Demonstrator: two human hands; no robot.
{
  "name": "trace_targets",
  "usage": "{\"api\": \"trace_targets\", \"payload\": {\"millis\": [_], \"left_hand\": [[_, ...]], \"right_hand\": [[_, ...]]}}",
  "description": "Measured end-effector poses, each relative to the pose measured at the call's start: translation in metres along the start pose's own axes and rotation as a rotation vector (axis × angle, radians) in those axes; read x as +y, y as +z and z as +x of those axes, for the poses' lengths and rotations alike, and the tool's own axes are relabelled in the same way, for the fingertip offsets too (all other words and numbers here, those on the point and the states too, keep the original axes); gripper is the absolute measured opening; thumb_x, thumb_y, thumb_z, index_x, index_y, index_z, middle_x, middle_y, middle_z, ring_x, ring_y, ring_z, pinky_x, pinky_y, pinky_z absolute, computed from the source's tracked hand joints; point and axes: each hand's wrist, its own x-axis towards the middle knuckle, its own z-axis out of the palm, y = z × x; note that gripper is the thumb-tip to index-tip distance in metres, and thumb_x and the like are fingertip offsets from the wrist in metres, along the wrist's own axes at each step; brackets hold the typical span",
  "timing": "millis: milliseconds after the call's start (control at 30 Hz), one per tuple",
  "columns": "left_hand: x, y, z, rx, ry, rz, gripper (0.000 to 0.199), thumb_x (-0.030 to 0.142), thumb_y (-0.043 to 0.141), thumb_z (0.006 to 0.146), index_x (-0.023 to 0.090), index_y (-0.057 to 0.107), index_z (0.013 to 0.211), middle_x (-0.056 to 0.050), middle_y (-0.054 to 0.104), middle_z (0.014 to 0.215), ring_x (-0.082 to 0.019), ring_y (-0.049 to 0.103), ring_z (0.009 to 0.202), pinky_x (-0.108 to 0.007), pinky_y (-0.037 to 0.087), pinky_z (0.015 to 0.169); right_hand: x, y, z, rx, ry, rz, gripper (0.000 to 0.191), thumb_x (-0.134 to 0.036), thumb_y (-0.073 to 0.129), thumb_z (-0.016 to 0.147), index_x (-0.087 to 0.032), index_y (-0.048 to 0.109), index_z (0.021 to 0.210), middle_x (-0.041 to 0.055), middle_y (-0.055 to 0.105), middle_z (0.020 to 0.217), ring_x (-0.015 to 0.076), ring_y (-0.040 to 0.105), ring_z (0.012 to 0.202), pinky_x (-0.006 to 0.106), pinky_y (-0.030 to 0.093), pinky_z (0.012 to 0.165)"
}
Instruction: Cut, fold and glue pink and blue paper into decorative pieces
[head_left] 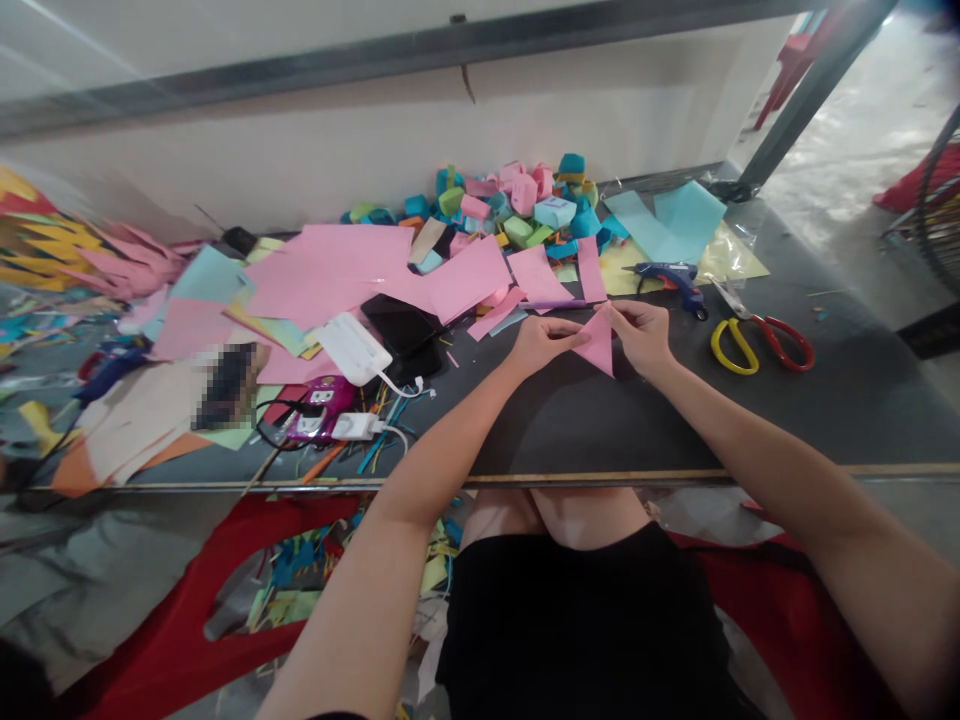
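Note:
A folded pink sheet of paper [598, 346], shaped like a triangle with one corner pointing down, is held between my two hands above the dark tabletop. My left hand [546, 343] pinches its left edge. At the top corner, the fingers of my right hand [640, 332] are closed on the same sheet. Just beyond my hands lie cut pink paper pieces [538, 274] and a narrow pink strip [591, 268]. Scissors with yellow and red handles [759, 335] rest to the right of my right hand, beside a blue glue gun [673, 282].
Small folded paper pieces [517, 200] are heaped along the wall. Pink sheets [330, 270], a white power bank [354, 348] with a cable and a purple power strip [322, 408] lie on the left. A second glue gun [112, 368] is farther left. The table's front edge [675, 476] runs below my forearms.

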Motion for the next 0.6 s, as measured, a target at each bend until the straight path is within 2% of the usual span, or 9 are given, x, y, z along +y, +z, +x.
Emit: {"api": "trace_targets", "payload": {"millis": [200, 367, 600], "left_hand": [[-0.001, -0.001, 0.0, -0.006, 0.008, -0.005, 0.041, 0.052, 0.089, 0.067, 0.017, 0.085, 0.088, -0.01, 0.084, 0.093, -0.021, 0.077, 0.081, -0.034, 0.062, 0.078], [-0.004, -0.001, 0.002, -0.013, 0.015, -0.01, 0.04, 0.052, 0.089, 0.068, 0.017, 0.083, 0.086, -0.01, 0.083, 0.092, -0.019, 0.075, 0.079, -0.032, 0.061, 0.077], [-0.006, 0.0, 0.004, 0.062, 0.045, -0.117, 0.049, 0.056, 0.091, 0.065, 0.018, 0.066, 0.083, -0.001, 0.076, 0.078, -0.011, 0.069, 0.068, -0.022, 0.051, 0.064]], "right_hand": [[0.007, -0.001, 0.0, -0.002, 0.019, -0.026, 0.032, -0.051, 0.075, 0.078, -0.02, 0.077, 0.07, 0.0037, 0.072, 0.071, 0.0188, 0.067, 0.069, 0.034, 0.056, 0.067], [0.007, -0.002, 0.0, -0.004, 0.013, -0.055, 0.035, -0.053, 0.073, 0.079, -0.02, 0.076, 0.069, 0.0029, 0.068, 0.067, 0.018, 0.064, 0.068, 0.033, 0.054, 0.065], [0.012, -0.001, 0.008, 0.055, 0.039, -0.049, 0.04, -0.06, 0.074, 0.078, -0.02, 0.078, 0.072, 0.002, 0.069, 0.068, 0.0147, 0.058, 0.062, 0.029, 0.047, 0.058]]}}
